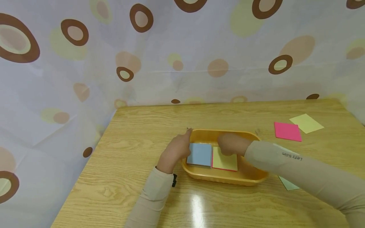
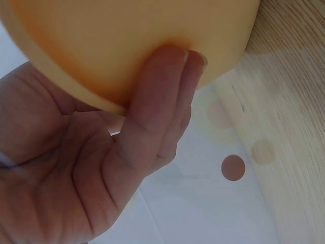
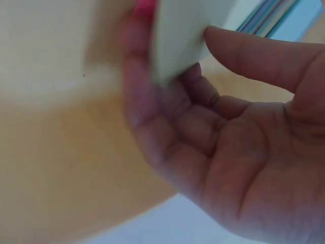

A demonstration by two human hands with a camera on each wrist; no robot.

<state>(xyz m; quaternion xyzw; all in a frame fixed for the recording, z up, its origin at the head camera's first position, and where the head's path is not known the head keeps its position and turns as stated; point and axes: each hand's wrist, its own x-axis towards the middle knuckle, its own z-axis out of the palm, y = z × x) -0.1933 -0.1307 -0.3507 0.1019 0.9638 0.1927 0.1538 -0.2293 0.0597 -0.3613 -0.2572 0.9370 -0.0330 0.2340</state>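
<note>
- Plainly, the yellow notes (image 1: 226, 162) are held by their far right corner in the right hand (image 1: 229, 143); the pale face is pressed by the thumb, and the curled fingers are tucked behind, with only a narrow gap left between.
- From those fingertips, the bulk of the yellow notes is spread toward the wearer and slightly left; no long axis is offered by their near-square outline; the right hand is placed nearer to them than the left.
- A pink edge is shown beneath the yellow notes, on the side away from the fingers.
- The orange tray (image 1: 222, 181) is gripped at its left end by the left hand (image 1: 175, 150), its wall caught between thumb and fingers; its long axis is laid left to right, from the left fingers toward the right sleeve (image 1: 285, 164).
- Inside the tray, a blue stack (image 1: 199, 154) is set just right of the left fingers; the yellow notes are set beside it.
- Beyond the right fingers, outside the tray, a pink note (image 1: 287, 131) and a pale yellow note (image 1: 309, 122) are seen; green paper (image 1: 288, 183) is partly covered by the sleeve.
</note>
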